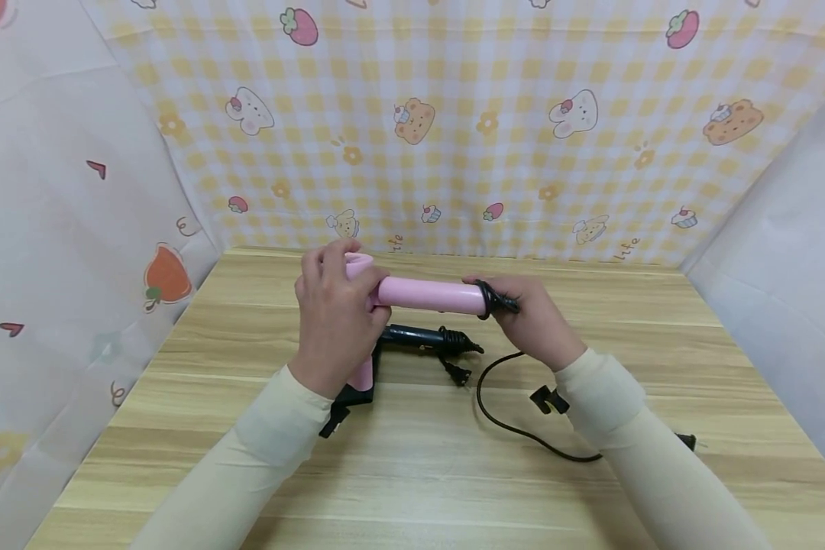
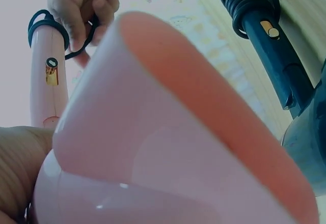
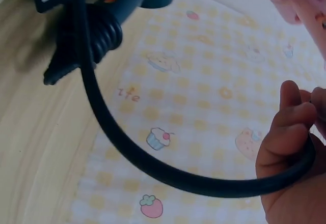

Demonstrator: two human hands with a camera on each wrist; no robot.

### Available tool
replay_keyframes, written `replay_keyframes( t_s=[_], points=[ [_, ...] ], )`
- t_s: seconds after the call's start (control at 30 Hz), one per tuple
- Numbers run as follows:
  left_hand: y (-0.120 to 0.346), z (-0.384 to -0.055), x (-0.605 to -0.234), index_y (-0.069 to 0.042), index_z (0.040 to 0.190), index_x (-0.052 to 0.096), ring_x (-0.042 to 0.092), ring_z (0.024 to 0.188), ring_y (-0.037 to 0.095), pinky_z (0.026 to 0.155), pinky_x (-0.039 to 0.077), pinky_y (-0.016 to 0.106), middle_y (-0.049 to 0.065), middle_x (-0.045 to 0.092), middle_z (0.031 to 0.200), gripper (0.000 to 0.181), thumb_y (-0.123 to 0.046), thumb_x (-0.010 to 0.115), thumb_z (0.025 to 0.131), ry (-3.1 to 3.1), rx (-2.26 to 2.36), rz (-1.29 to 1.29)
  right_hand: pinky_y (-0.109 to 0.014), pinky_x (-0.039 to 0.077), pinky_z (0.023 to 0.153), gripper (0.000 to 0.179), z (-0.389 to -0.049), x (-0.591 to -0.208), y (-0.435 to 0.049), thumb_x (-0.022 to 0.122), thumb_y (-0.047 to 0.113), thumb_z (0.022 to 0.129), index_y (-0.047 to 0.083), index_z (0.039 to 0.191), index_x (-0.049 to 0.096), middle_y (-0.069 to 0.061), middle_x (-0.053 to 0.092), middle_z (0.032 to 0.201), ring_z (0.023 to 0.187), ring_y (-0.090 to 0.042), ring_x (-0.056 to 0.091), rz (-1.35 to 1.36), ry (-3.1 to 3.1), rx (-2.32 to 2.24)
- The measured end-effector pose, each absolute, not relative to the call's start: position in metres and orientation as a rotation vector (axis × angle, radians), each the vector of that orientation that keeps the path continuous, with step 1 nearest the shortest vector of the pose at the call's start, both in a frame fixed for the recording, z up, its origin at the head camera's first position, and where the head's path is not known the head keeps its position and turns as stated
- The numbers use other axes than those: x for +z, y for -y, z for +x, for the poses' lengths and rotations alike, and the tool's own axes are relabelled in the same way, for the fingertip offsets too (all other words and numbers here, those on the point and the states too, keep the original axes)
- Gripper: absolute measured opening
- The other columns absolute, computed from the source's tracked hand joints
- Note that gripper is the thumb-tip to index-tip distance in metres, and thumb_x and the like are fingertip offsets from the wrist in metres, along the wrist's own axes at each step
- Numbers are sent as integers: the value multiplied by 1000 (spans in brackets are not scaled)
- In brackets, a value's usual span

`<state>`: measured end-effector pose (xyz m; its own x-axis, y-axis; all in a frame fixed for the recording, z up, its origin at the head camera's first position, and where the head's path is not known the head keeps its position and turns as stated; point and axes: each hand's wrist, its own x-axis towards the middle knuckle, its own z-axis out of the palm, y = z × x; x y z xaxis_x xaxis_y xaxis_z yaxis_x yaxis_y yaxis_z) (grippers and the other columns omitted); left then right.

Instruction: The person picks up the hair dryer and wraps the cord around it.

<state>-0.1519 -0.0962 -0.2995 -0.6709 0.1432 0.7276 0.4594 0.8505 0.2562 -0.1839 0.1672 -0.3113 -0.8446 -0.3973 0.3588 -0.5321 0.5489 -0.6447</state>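
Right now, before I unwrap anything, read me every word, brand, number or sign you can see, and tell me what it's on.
"life": left lettering, low on the patterned cloth.
"life": right lettering, same cloth.
Too blurred to read: red mark on the pink hair dryer.
No brand or number is readable.

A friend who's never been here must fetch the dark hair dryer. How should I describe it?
Above the wooden table, find the pink hair dryer held up in the left hand. Just below it in the head view, partly hidden by that hand, lies the dark hair dryer, cord wound round its handle's end. Unlike its pink neighbour, it is dark and unheld.
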Motion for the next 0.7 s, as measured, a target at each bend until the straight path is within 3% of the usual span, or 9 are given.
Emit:
replay_keyframes(
  t_s=[0.1, 0.17, 0.3, 0.4, 0.5, 0.63, 0.7],
  points=[
    [96, -152, -299, -11, 92, 78, 39, 116, 42, 78, 39, 57, 18, 51, 129, 23, -4, 80, 70, 2288, -560, -412, -38, 51, 72, 18, -180, -315, -164, 60, -2, 95, 7, 98, 76, -10, 74, 100, 83, -20, 67, 746, 2663, 1165],
    [96, -153, -300, -11, 92, 78, 39, 116, 42, 78, 39, 57, 18, 51, 129, 23, -4, 80, 70, 2294, -561, -401, -33, 46, 60, 17, -176, -317, -163, 58, 2, 97, 6, 93, 74, -8, 72, 86, 64, -15, 57, 730, 2703, 1141],
    [97, -154, -300, -11, 93, 78, 39, 117, 42, 78, 39, 57, 18, 51, 129, 23, -4, 81, 71, 2302, -562, -385, -27, 34, 47, 18, -170, -322, -163, 58, 6, 98, 6, 87, 71, -1, 63, 69, 49, -7, 39, 785, 2729, 1090],
    [97, -155, -301, -11, 94, 77, 38, 117, 42, 78, 39, 57, 19, 50, 130, 24, -5, 81, 71, 2310, -559, -376, -25, 32, 45, 21, -166, -324, -163, 60, 11, 99, 9, 79, 66, 6, 50, 60, 48, -2, 34, 855, 2723, 1025],
    [97, -157, -301, -11, 95, 77, 37, 118, 42, 78, 39, 57, 18, 49, 131, 25, -4, 80, 72, 2319, -553, -363, -24, 30, 44, 17, -161, -324, -163, 59, 15, 100, 9, 88, 69, 8, 37, 57, 45, -3, 28, 895, 2713, 996],
    [98, -158, -302, -11, 96, 77, 37, 118, 43, 78, 38, 57, 18, 49, 131, 25, -4, 79, 73, 2326, -543, -353, -24, 31, 45, 24, -154, -324, -163, 60, 14, 99, 6, 120, 69, 10, 37, 59, 47, -2, 28, 916, 2702, 951],
    [97, -159, -302, -10, 97, 77, 37, 118, 43, 78, 37, 57, 19, 49, 131, 25, -4, 79, 73, 2330, -539, -348, -24, 33, 47, 25, -152, -323, -163, 61, 13, 98, 5, 122, 68, 10, 38, 60, 49, -3, 30, 927, 2701, 906]
  ],
)
